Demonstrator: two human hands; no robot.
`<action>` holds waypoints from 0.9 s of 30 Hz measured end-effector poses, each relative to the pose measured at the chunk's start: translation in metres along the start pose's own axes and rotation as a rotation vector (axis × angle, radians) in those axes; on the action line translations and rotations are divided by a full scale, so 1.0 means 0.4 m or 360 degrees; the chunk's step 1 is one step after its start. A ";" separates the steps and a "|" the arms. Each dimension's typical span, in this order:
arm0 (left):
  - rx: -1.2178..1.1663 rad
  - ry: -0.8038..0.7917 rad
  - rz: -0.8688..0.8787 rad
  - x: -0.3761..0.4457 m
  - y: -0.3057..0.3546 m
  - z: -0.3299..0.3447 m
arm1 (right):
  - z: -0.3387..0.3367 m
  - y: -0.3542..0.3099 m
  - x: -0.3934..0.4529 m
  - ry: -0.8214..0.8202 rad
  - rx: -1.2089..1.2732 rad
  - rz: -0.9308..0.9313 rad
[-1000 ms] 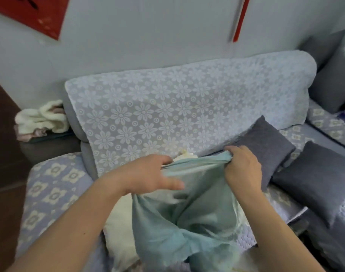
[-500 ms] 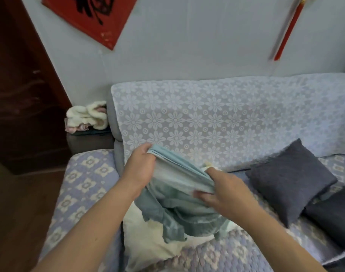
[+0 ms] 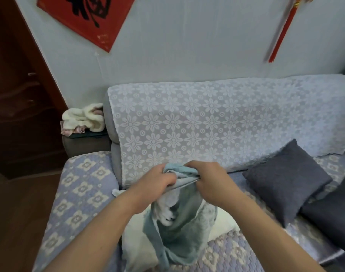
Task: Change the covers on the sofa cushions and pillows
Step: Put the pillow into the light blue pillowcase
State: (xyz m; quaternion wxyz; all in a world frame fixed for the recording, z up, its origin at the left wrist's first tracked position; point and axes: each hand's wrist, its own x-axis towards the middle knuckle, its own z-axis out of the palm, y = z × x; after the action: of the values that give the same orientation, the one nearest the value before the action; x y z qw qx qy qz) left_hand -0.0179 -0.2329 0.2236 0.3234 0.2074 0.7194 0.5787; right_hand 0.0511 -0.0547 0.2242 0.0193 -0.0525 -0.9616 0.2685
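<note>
Both hands, left hand point(image 3: 158, 180) and right hand point(image 3: 209, 180), bunch the teal pillow cover point(image 3: 179, 228) over its white insert point(image 3: 136, 244), grey pillows point(image 3: 285, 179) not done yet.

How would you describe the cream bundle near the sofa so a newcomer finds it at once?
Start at the sofa back draped in the white floral lace cover and go to its left end. There, on the grey armrest by the dark wooden door, lies the fluffy cream bundle. It is the only crumpled, plush thing there, unlike the teal cover in the hands.

red wall poster point(image 3: 85, 18), black brush character, cropped, unreadable
</note>
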 end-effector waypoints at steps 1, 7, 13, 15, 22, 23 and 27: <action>0.0086 -0.0206 -0.0025 -0.009 0.001 0.005 | 0.003 0.001 0.001 -0.0025 -0.0031 -0.0036; 0.1315 0.0080 -0.0002 0.021 -0.034 -0.026 | 0.002 0.034 0.014 -0.0104 -0.0261 0.0070; 0.0584 0.0432 -0.0034 0.035 -0.031 -0.039 | 0.031 0.119 0.015 -0.0272 -0.0012 0.0469; 0.0519 0.0379 -0.0113 0.043 -0.048 -0.056 | 0.013 0.110 0.010 -0.0275 0.0755 0.0418; 0.0320 0.0196 -0.0146 0.050 -0.011 -0.095 | -0.035 0.038 0.007 -0.0253 0.1426 0.0358; 0.0267 0.0200 -0.0140 0.053 0.001 -0.099 | -0.045 0.042 0.005 -0.0320 0.1441 0.0351; 0.0191 0.0153 -0.0130 0.062 0.032 -0.108 | -0.070 0.032 -0.005 -0.0835 0.0781 0.0186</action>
State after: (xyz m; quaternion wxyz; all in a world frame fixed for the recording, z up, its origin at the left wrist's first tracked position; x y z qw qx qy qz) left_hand -0.0669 -0.2433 0.2357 0.2988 0.1689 0.7754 0.5301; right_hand 0.0561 -0.0295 0.2413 -0.2315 -0.0306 -0.8361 0.4964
